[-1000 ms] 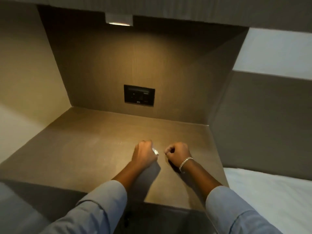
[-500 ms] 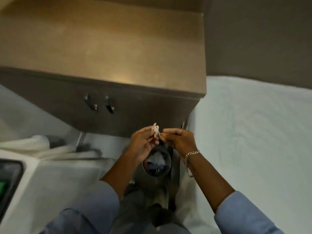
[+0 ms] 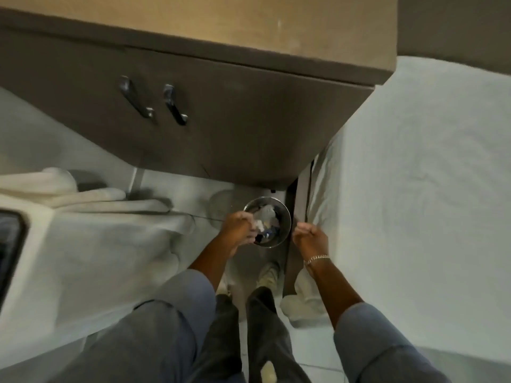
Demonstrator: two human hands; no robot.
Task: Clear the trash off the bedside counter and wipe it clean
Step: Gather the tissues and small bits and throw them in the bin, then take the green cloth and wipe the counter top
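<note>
I am looking straight down at a round metal bin [image 3: 286, 217] on the floor in front of the bedside counter [image 3: 249, 23]. Crumpled paper and wrappers [image 3: 266, 214] lie inside it. My left hand [image 3: 237, 229] hovers over the bin's left rim, fingers curled around a small white scrap [image 3: 258, 224] at the fingertips. My right hand [image 3: 309, 237], with a bracelet on the wrist, is a closed fist just right of the bin, and nothing shows in it. The strip of brown counter top in view is bare.
Two metal handles [image 3: 138, 98] sit on the cabinet front below the counter. A white bed [image 3: 414, 189] fills the right side. Folded white towels [image 3: 83, 194] lie on a covered cart at the left. My legs and shoes [image 3: 266, 275] stand just behind the bin.
My view swung down from the counter top to the floor. Both hands carried the scrap off the counter and lowered to the bin; the right hand has let go and moved aside.
</note>
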